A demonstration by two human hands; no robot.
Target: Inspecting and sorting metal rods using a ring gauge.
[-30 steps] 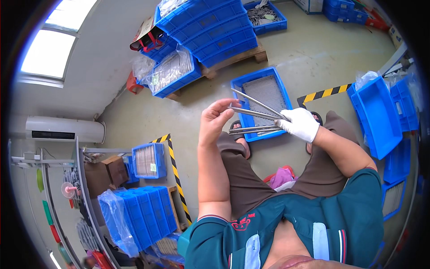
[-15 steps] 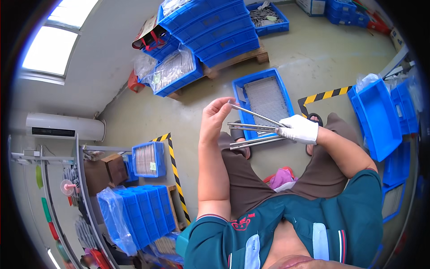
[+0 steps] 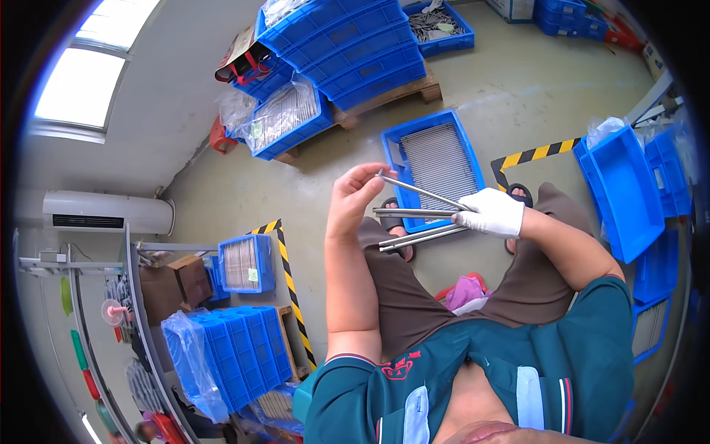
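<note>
Four thin metal rods were in my hands, spread out like a fan. My right hand had a white glove on it, and it was closed tight around one end of the rods. My left hand was bare. Its finger and thumb pinched the far tip of the top rod, up near my fingertips. The other rods poked out to the left and did not touch that hand. I held the rods above my knees, in front of my brown trousers. I was sitting down, and my feet in dark sandals were on the grey floor. Just past my hands, a blue tray lay on the floor, and it was full of grey rods lying side by side. On my right stood a blue bin, with more bins beside it. Farther off, a stack of blue crates sat on a wood pallet. Beside it was one more crate with a clear plastic bag over it. On my left, a small blue tray rested on a bench, and below it was a pile of blue trays wrapped in plastic. Yellow and black tape ran across the floor near the tray.
</note>
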